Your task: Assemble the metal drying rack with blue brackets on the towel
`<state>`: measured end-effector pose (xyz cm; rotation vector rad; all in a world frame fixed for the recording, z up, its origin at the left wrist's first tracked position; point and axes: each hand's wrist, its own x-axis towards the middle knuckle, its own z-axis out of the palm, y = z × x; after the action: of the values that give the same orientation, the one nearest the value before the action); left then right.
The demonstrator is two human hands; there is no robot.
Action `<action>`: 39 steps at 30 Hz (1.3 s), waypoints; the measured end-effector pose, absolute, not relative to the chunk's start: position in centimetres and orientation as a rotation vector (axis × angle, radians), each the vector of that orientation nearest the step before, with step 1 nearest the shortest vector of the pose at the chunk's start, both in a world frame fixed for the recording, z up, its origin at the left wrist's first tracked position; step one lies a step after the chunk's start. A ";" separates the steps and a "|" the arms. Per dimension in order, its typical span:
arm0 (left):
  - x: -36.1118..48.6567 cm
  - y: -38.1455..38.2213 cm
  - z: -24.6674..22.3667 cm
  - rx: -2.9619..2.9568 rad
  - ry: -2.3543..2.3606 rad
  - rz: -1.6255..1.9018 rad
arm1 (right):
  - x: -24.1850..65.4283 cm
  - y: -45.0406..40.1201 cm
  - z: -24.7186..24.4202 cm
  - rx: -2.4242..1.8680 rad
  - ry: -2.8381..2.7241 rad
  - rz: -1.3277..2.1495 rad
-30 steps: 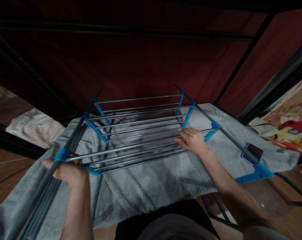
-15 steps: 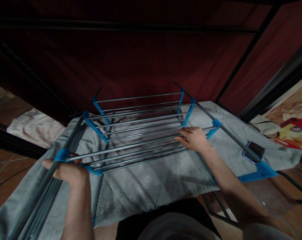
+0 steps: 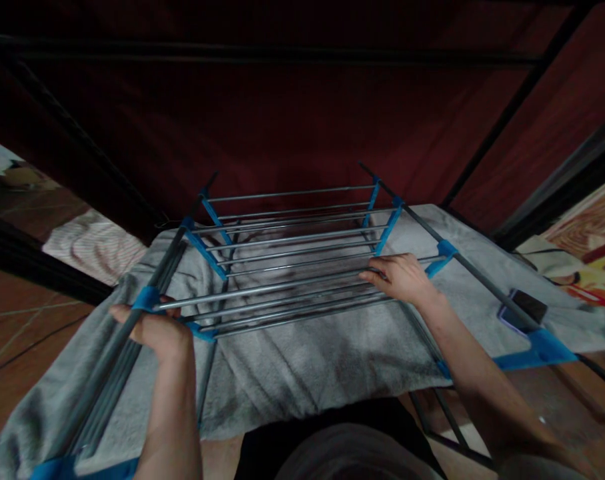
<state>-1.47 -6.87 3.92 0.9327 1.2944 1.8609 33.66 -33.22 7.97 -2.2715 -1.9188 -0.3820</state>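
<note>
A half-built-looking shoe rack (image 3: 302, 233) of grey metal tubes and blue plastic brackets lies across a grey towel-like cloth (image 3: 302, 373). My left hand (image 3: 157, 327) is wrapped round the left side pole, just at a blue bracket (image 3: 147, 298); some of its fingers are hidden behind the pole. Further right, my right hand (image 3: 402, 277) grips the raised crossbar (image 3: 277, 287) near its right end, thumb and fingers curled over the tube. Several loose grey tubes (image 3: 113, 387) lie alongside the left pole.
A phone (image 3: 522, 310) rests on the cloth beneath the right pole. Behind stands a dark red panel (image 3: 292, 120) with black metal bars. Striped fabric (image 3: 97, 247) lies at the left, and a red and yellow printed item (image 3: 599, 273) at the right.
The whole scene has shifted a little to the right in view, with the hands and rack together. Both hands keep the same grip on the rack.
</note>
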 end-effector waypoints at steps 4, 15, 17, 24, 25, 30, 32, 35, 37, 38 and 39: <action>-1.4 -7.3 4.0 0.936 1.339 1.843 | 34.0 -33.4 7.5 -2.213 -1.946 -0.440; -1.8 -7.0 2.7 0.944 1.383 1.826 | 35.0 -34.4 4.6 -1.932 -1.888 -0.765; -1.7 -7.2 2.7 0.926 1.341 1.834 | 35.1 -34.5 4.6 -1.964 -1.902 -0.813; -2.0 -7.0 2.3 0.866 1.239 1.859 | 35.9 -34.4 4.3 -1.984 -1.966 -0.884; -2.0 -7.0 2.2 0.869 1.233 1.857 | 35.9 -34.4 4.2 -1.985 -1.956 -0.881; -2.0 -7.1 2.1 0.856 1.242 1.858 | 35.7 -34.5 3.6 -1.959 -1.886 -0.854; -2.0 -7.1 2.1 0.851 1.244 1.860 | 35.6 -34.5 3.5 -1.945 -1.870 -0.840; -1.9 -7.0 2.1 0.858 1.245 1.882 | 35.5 -34.4 3.3 -1.941 -1.866 -0.805; -2.0 -7.2 2.0 0.900 1.271 1.875 | 35.3 -34.3 3.2 -1.935 -1.834 -0.801; -2.1 -7.3 1.9 0.931 1.295 1.869 | 35.3 -34.4 3.2 -1.928 -1.797 -0.811; -2.2 -7.5 1.7 0.971 1.324 1.861 | 35.1 -34.5 3.1 -1.913 -1.752 -0.823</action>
<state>-2.19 -7.51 1.71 0.9706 1.3243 1.8608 35.11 -34.52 3.09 -1.9134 -1.7519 -0.8229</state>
